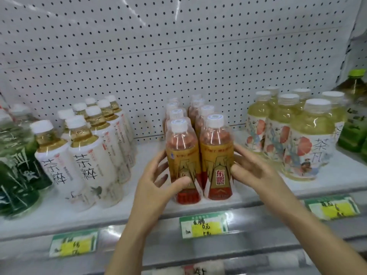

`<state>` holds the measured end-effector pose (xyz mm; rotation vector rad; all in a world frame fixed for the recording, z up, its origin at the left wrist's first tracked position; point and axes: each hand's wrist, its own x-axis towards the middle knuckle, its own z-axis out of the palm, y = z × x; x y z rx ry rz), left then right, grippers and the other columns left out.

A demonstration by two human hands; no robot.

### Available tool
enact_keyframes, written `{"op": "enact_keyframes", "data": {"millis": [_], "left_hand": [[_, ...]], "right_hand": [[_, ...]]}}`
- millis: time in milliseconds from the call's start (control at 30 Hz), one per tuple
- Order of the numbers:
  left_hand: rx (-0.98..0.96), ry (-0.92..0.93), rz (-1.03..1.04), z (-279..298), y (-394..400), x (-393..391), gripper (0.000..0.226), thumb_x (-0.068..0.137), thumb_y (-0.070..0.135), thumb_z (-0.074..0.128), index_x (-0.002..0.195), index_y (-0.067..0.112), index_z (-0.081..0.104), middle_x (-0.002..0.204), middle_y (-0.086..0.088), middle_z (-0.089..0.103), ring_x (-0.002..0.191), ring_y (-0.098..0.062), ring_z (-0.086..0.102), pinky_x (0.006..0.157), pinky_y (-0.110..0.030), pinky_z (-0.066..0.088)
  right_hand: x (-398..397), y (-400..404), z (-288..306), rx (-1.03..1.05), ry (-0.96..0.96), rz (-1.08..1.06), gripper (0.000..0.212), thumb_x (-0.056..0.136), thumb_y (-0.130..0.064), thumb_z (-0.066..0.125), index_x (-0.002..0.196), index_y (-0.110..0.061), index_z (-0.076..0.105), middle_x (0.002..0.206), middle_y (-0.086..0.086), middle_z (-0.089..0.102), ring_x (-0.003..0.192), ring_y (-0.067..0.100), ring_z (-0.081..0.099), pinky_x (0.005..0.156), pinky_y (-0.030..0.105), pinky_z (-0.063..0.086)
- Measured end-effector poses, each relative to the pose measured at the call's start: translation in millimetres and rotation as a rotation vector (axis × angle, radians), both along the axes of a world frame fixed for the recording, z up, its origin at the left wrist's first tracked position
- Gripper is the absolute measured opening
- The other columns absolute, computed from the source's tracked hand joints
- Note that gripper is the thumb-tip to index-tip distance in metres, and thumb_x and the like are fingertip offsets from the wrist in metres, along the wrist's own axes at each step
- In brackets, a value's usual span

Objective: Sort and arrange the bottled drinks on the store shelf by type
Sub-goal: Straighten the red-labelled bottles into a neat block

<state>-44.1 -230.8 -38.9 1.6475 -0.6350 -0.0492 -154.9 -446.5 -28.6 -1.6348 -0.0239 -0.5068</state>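
At centre frame I see two rows of orange-labelled bottles (198, 147) on the white shelf (139, 211), clear plastic with white screw caps, reddish drink and glossy tapered wrappers. My left hand (156, 187) cups the front left bottle, fingers spread, thumb across its label. My right hand (250, 167) presses the front right bottle's side, fingers nearly straight and close together. Dotted pegboard (158, 56) fills the upper frame.

Two rows of orange-label btls (198, 139), white caps, upright at shelf (139, 213) center. White-label tea btls (89, 147) grouped left, dark green btls (17, 171) far left; floral-label pale yellow btls (301, 135) right, all upright.
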Motion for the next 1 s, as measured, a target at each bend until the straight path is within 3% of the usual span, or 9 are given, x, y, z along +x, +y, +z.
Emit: {"op": "enact_keyframes", "data": {"millis": [100, 200, 467, 567, 633, 700, 800, 867, 1000], "left_hand": [[0.080, -0.048, 0.111, -3.1, -12.8, -4.0, 0.087, 0.063, 0.041, 0.091, 0.139, 0.036, 0.051, 0.129, 0.016, 0.062, 0.117, 0.000, 0.060, 0.098, -0.031, 0.055], [0.079, -0.055, 0.152, -3.5, -13.9, -4.0, 0.081, 0.066, 0.033, 0.090, 0.138, 0.032, 0.052, 0.127, 0.013, 0.064, 0.115, -0.002, 0.060, 0.096, -0.033, 0.057], [0.076, -0.039, 0.135, 2.1, -6.5, -7.9, 0.085, 0.060, 0.043, 0.088, 0.137, 0.032, 0.052, 0.127, 0.013, 0.063, 0.116, -0.006, 0.061, 0.093, -0.028, 0.056], [0.036, -0.086, 0.152, 32.7, -0.5, -4.6, 0.084, 0.061, 0.060, 0.069, 0.138, 0.031, 0.054, 0.126, 0.016, 0.062, 0.111, 0.003, 0.059, 0.078, -0.010, 0.053], [-0.054, -0.164, 0.214, 66.7, 3.1, 9.2, 0.068, 0.072, 0.057, 0.063, 0.135, 0.032, 0.058, 0.124, 0.019, 0.062, 0.109, 0.007, 0.057, 0.081, -0.008, 0.050], [-0.053, -0.223, 0.226, 99.4, 2.5, 32.7, 0.046, 0.086, 0.049, 0.066, 0.130, 0.036, 0.063, 0.123, 0.019, 0.065, 0.110, 0.002, 0.061, 0.091, -0.019, 0.049], [0.194, -0.249, 0.098, 126.7, -14.2, 64.4, 0.037, 0.088, 0.038, 0.072, 0.124, 0.031, 0.069, 0.117, 0.016, 0.069, 0.106, -0.004, 0.065, 0.091, -0.023, 0.052], [0.295, -0.230, -0.002, 129.3, -27.3, 74.3, 0.035, 0.086, 0.033, 0.075, 0.121, 0.026, 0.073, 0.112, 0.015, 0.072, 0.101, 0.003, 0.066, 0.079, -0.009, 0.051], [0.198, -0.190, -0.040, 122.7, -33.3, 81.1, 0.033, 0.085, 0.022, 0.078, 0.117, 0.018, 0.076, 0.101, 0.016, 0.073, 0.084, 0.016, 0.066, 0.065, -0.001, 0.047]], "right_hand": [[1.5, 3.8, -13.6, -0.088, 0.002, -0.103, 0.073, 0.072, -0.014, 0.081, 0.133, -0.040, 0.051, 0.117, -0.020, 0.068, 0.110, -0.007, 0.062, 0.083, 0.010, 0.051], [9.9, 0.9, -17.4, -0.114, -0.002, -0.185, 0.076, 0.070, -0.006, 0.083, 0.136, -0.030, 0.054, 0.113, -0.016, 0.070, 0.108, -0.005, 0.064, 0.082, 0.014, 0.054], [8.8, -1.2, -17.5, -0.131, 0.017, -0.130, 0.068, 0.069, -0.015, 0.083, 0.125, -0.042, 0.057, 0.112, -0.016, 0.073, 0.110, -0.002, 0.064, 0.086, 0.022, 0.057], [6.7, -4.2, 4.2, -0.115, -0.028, -0.164, 0.062, 0.064, -0.035, 0.078, 0.123, -0.039, 0.059, 0.111, -0.018, 0.072, 0.106, -0.003, 0.066, 0.091, 0.021, 0.055], [15.0, -11.6, 31.7, -0.141, -0.106, -0.249, 0.065, 0.066, -0.044, 0.074, 0.129, -0.032, 0.060, 0.119, -0.015, 0.069, 0.110, -0.002, 0.064, 0.093, 0.020, 0.053], [32.7, -20.2, 60.7, -0.169, -0.151, -0.310, 0.057, 0.075, -0.040, 0.074, 0.130, -0.027, 0.061, 0.121, -0.011, 0.068, 0.111, 0.001, 0.063, 0.094, 0.021, 0.051], [64.5, -31.0, 86.6, -0.274, -0.010, -0.269, 0.038, 0.086, -0.033, 0.072, 0.122, -0.029, 0.064, 0.115, -0.007, 0.070, 0.103, 0.007, 0.066, 0.088, 0.031, 0.056], [76.4, -33.0, 89.9, -0.294, 0.148, -0.159, 0.026, 0.090, -0.027, 0.068, 0.115, -0.031, 0.064, 0.104, -0.007, 0.073, 0.089, 0.008, 0.070, 0.077, 0.028, 0.059], [85.2, -38.6, 86.4, -0.279, 0.216, -0.082, 0.027, 0.092, -0.020, 0.065, 0.114, -0.034, 0.063, 0.090, -0.012, 0.075, 0.080, 0.009, 0.072, 0.067, 0.024, 0.059]]}}
